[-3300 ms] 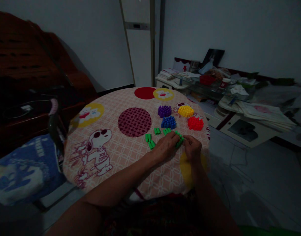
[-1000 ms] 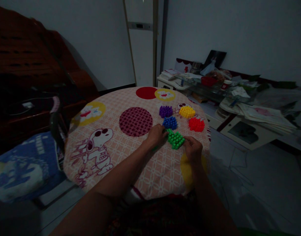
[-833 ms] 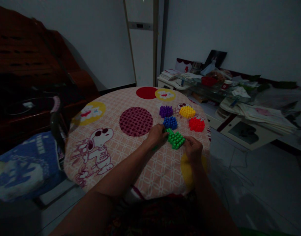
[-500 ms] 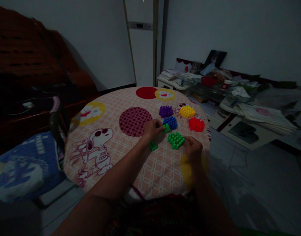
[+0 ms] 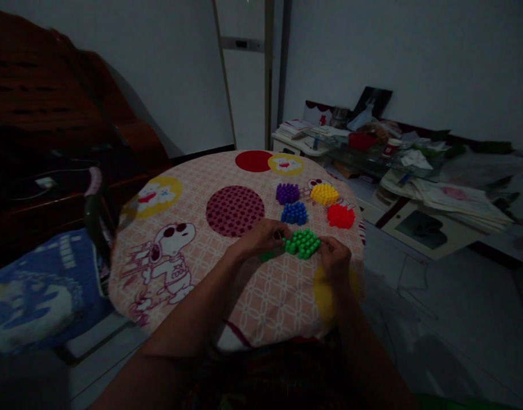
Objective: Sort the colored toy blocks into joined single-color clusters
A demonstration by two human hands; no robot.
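A cluster of small green knobbed pieces point(image 5: 307, 242) rests on the round table between my hands. My left hand point(image 5: 265, 234) is closed in a pinch on a small green knobbed piece point(image 5: 290, 247) at the cluster's left side, touching or very near it. The fingers of my right hand point(image 5: 336, 256) are closed at the cluster's right edge and seem to grip it. Under my left hand another green piece point(image 5: 266, 256) lies partly hidden. Beyond the green cluster stand similar knobbed clusters: blue point(image 5: 294, 213), purple point(image 5: 287, 193), yellow point(image 5: 324, 194) and red point(image 5: 340, 216).
A patterned cloth covers the round table point(image 5: 261, 296). To the left stands a chair with a blue cloth point(image 5: 52, 290), and behind it a wooden bench point(image 5: 43, 102). A cluttered low cabinet point(image 5: 441, 228) with papers and a cup point(image 5: 391, 148) lines the right wall.
My left hand has come nearer with the small green piece, from beside the blue cluster to the green cluster's left side. My right hand has stayed at its right edge.
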